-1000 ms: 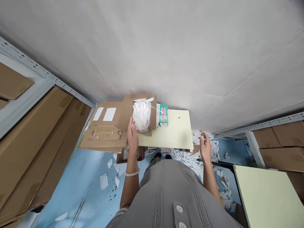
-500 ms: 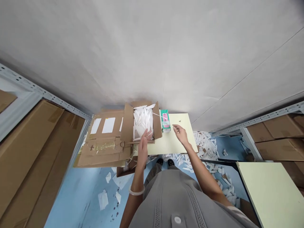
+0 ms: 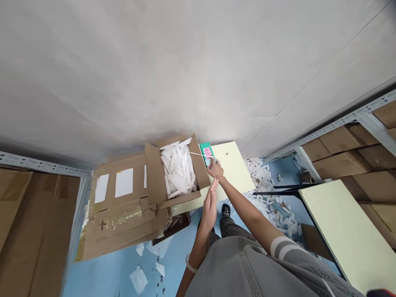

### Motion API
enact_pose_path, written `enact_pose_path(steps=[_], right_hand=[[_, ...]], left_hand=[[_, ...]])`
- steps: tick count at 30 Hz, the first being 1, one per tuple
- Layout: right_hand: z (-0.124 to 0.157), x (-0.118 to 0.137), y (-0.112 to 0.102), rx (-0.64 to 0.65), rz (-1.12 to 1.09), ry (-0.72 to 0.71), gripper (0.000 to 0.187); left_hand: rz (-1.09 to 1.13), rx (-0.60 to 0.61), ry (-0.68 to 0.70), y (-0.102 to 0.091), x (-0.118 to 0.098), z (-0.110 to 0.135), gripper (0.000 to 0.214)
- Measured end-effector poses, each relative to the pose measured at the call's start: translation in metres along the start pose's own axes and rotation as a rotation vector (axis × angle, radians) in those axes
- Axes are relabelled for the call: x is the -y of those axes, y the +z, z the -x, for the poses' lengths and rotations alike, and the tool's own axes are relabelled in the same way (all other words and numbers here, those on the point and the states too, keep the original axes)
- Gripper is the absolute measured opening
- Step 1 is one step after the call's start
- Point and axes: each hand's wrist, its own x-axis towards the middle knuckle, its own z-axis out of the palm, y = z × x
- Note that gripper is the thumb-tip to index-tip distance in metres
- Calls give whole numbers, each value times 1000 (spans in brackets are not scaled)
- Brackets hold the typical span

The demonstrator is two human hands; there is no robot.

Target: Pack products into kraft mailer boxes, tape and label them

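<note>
My right hand [image 3: 215, 169] is at the near end of a narrow green and pink box [image 3: 206, 151], its fingers curled on the box. A thin white strip [image 3: 198, 154] runs from the open carton across the top of this box to my fingers. My left hand [image 3: 210, 208] is raised beside my right wrist, fingers straight and together, with nothing in it. To the left stands an open cardboard carton [image 3: 154, 175], full of white slender pieces [image 3: 179, 167] in a loose heap.
Flattened cardboard [image 3: 123, 218] with white labels lies left of the carton. The pale table [image 3: 230, 165] reaches to the wall. White scraps [image 3: 275, 210] litter the blue floor. Shelves with brown boxes [image 3: 340, 165] stand on both sides, and another pale tabletop [image 3: 346, 231] is at right.
My right hand has moved left onto the green box. My left hand has left the carton's front edge and come right, beside my right wrist. The view has turned slightly.
</note>
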Motion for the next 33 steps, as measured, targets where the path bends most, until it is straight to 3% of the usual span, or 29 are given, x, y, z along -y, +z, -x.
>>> enact_pose_path(steps=[4,10,14,17,21,25,28,33], right_hand=[[-8,-2,-3,10,42,10,95],[-3,-20,-17,-59,-27,-3,91],[23,-57,-32,-128,-141,40,89],[55,-100,-47,-201,-238,74,89],[107,-177,-73,-371,-381,121,87],[171,-266,-99,-540,-495,159,82],[226,-328,-108,-643,-555,190,81],[313,-405,-102,-760,-571,319,78]], left_hand=[[9,2,-25,-1,3,-5,63],[-27,-36,-41,2,18,-4,69],[-76,2,-56,18,21,-9,70],[-125,69,-56,45,22,-16,71],[-194,178,-25,102,29,-22,68],[-251,273,-10,174,58,-16,67],[-272,333,-81,240,92,-2,71],[-193,559,-219,363,149,44,73]])
